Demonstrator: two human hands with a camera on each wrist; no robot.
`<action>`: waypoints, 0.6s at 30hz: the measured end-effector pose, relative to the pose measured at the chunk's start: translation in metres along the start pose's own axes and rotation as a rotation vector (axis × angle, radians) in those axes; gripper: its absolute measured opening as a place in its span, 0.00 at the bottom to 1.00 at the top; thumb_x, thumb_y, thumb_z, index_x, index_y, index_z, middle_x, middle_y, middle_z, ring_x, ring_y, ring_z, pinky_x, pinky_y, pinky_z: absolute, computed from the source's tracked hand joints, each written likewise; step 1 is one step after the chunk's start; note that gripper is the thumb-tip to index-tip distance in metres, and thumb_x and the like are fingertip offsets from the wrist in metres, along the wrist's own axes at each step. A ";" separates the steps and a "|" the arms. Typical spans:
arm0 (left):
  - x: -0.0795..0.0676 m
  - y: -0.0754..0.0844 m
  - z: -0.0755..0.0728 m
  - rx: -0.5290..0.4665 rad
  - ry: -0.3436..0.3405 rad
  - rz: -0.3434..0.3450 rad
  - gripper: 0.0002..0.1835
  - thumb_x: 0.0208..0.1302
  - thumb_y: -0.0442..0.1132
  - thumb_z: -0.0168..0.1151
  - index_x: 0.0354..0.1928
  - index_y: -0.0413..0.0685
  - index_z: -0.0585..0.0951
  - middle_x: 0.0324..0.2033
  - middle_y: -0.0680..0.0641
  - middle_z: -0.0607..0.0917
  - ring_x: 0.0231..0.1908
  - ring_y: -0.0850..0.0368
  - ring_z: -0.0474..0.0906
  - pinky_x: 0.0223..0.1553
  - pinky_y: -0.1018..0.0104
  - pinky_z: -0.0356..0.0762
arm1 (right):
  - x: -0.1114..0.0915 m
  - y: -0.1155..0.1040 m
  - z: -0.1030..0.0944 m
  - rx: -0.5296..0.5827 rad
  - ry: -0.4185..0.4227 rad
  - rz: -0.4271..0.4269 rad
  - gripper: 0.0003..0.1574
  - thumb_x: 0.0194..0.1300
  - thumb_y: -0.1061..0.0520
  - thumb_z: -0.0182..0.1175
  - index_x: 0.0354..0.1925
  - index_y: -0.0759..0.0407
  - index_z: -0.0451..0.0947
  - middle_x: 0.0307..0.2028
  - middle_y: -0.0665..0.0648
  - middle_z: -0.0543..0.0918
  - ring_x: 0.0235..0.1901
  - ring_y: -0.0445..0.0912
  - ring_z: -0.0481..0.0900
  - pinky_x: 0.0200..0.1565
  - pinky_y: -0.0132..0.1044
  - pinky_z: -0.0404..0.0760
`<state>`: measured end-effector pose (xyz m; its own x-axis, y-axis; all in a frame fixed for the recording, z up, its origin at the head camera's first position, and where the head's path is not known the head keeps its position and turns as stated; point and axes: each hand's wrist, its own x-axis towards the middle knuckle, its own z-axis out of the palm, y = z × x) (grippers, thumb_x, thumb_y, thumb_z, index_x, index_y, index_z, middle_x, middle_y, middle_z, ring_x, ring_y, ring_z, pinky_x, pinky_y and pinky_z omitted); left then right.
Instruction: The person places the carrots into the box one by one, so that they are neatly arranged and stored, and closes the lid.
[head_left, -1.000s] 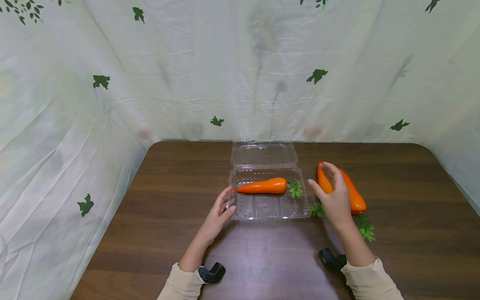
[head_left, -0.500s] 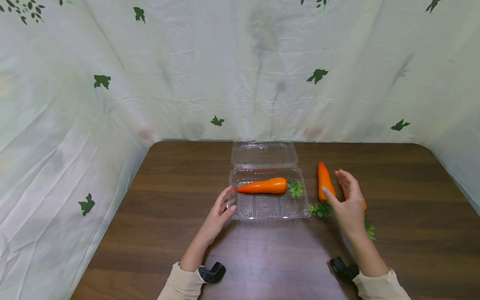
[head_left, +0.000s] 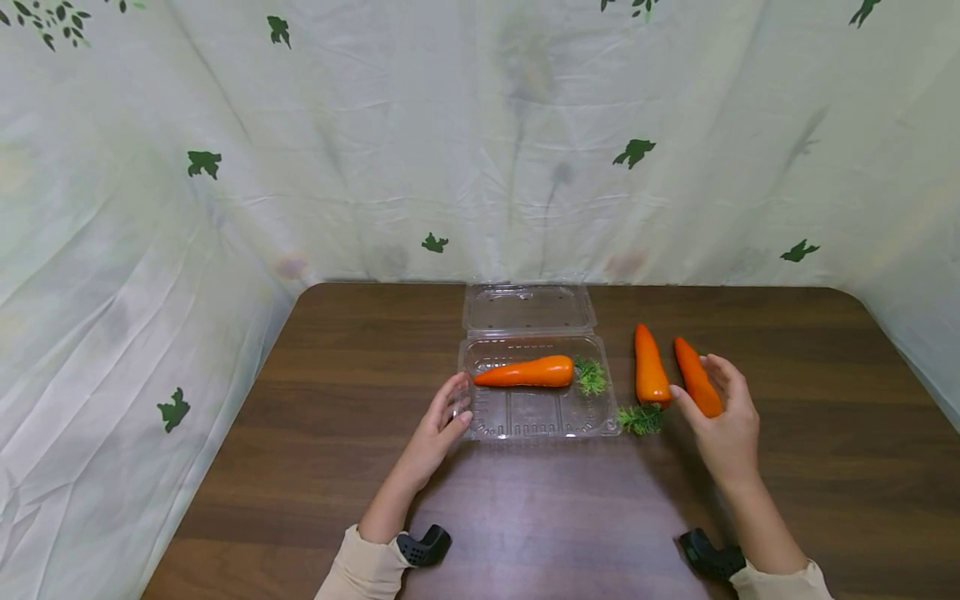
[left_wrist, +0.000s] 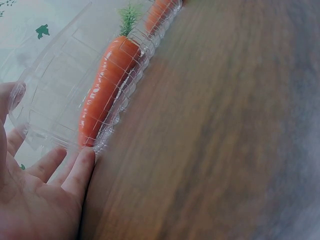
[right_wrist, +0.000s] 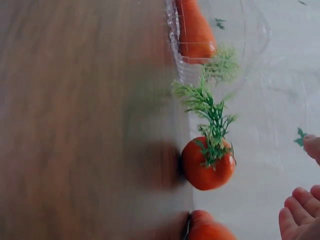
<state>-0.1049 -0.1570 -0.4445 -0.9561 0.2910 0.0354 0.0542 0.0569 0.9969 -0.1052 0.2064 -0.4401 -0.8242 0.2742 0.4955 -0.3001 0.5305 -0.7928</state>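
Note:
An open clear plastic container sits on the table, an orange carrot with green leaves lying in it. My left hand rests at its left end, fingers extended against the plastic in the left wrist view. Right of the container lies a second carrot, leaves toward me. Beside that one is a third carrot, its leaves hidden behind my right hand. Thumb and fingers of the right hand are spread on either side of this carrot's thick end. In the right wrist view the fingers stand apart from the carrots.
The container's hinged lid lies folded back toward the curtain at the table's far edge. The wooden table extends to both sides. Each wrist wears a black camera mount.
My right hand has moved right, from over the second carrot to around the third carrot's thick end, bringing both carrots into fuller view. The left hand and container stay put.

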 end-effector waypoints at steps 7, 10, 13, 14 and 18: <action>-0.001 0.001 0.000 0.002 0.004 -0.005 0.31 0.65 0.31 0.49 0.67 0.43 0.51 0.64 0.35 0.55 0.61 0.38 0.55 0.57 0.48 0.58 | -0.005 0.009 -0.006 -0.014 0.056 0.037 0.39 0.45 0.68 0.69 0.56 0.65 0.66 0.49 0.62 0.74 0.51 0.45 0.71 0.53 0.25 0.64; 0.000 0.001 0.000 0.007 0.003 -0.008 0.31 0.65 0.32 0.49 0.68 0.43 0.51 0.64 0.34 0.55 0.61 0.38 0.55 0.57 0.48 0.58 | -0.007 0.013 -0.008 -0.037 0.064 0.070 0.38 0.45 0.69 0.68 0.56 0.66 0.66 0.49 0.62 0.75 0.51 0.42 0.71 0.52 0.24 0.65; 0.000 -0.001 0.000 0.009 0.000 -0.008 0.31 0.65 0.32 0.49 0.68 0.43 0.50 0.64 0.34 0.55 0.61 0.38 0.55 0.57 0.48 0.58 | -0.009 0.015 -0.011 -0.056 0.057 0.099 0.38 0.46 0.69 0.67 0.56 0.67 0.65 0.48 0.62 0.74 0.50 0.41 0.71 0.52 0.24 0.65; 0.000 0.000 0.000 0.010 0.000 -0.004 0.31 0.65 0.32 0.49 0.68 0.43 0.50 0.64 0.34 0.55 0.61 0.38 0.55 0.57 0.48 0.59 | -0.009 0.016 -0.011 -0.057 0.055 0.106 0.37 0.46 0.70 0.67 0.56 0.68 0.64 0.48 0.63 0.74 0.50 0.41 0.70 0.52 0.24 0.65; 0.002 -0.011 -0.002 0.003 0.002 0.009 0.31 0.65 0.32 0.50 0.68 0.45 0.51 0.64 0.34 0.55 0.61 0.37 0.55 0.56 0.47 0.59 | -0.010 0.020 -0.013 -0.064 0.050 0.138 0.37 0.48 0.70 0.66 0.56 0.69 0.64 0.49 0.63 0.74 0.50 0.41 0.70 0.52 0.25 0.65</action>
<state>-0.1084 -0.1592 -0.4547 -0.9560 0.2900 0.0447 0.0638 0.0567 0.9964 -0.0970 0.2244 -0.4562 -0.8298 0.3872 0.4019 -0.1529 0.5349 -0.8309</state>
